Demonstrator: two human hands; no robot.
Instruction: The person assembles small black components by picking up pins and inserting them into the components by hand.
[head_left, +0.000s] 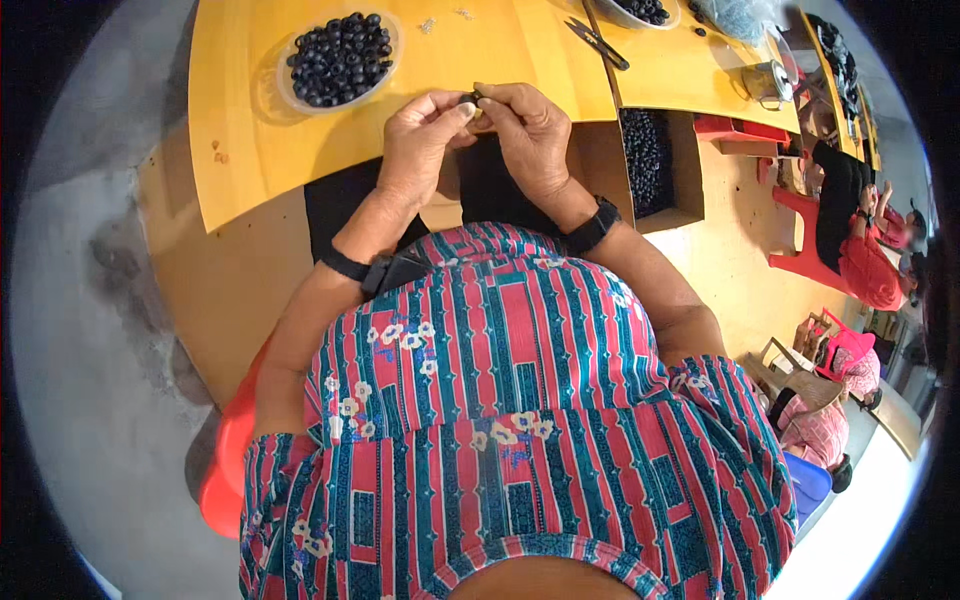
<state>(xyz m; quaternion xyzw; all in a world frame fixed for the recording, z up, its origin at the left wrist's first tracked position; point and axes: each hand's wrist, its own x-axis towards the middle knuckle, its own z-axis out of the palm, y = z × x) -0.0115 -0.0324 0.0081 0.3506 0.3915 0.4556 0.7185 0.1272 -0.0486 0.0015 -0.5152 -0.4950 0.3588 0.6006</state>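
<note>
At the near edge of the yellow table (460, 60), my two hands meet fingertip to fingertip. Between them is a small round black piece (470, 98), much like those in the bowl; its details are too small to make out. My left hand (420, 130) pinches it from the left with thumb and forefinger. From the right, my right hand (530, 130) closes thumb and forefinger on the same piece. To the left of my hands stands a clear plastic bowl (287, 88) heaped with round black pieces (340, 60). Tiny pale metallic bits (428, 25) lie farther back.
Black-bladed scissors (598, 45) lie at the table's joint. Below on the right, an open cardboard box (685, 165) holds many black pieces. A second bowl (665, 20) and a metal cup (768, 82) stand farther right. Other people sit at right, one on a red chair (795, 235).
</note>
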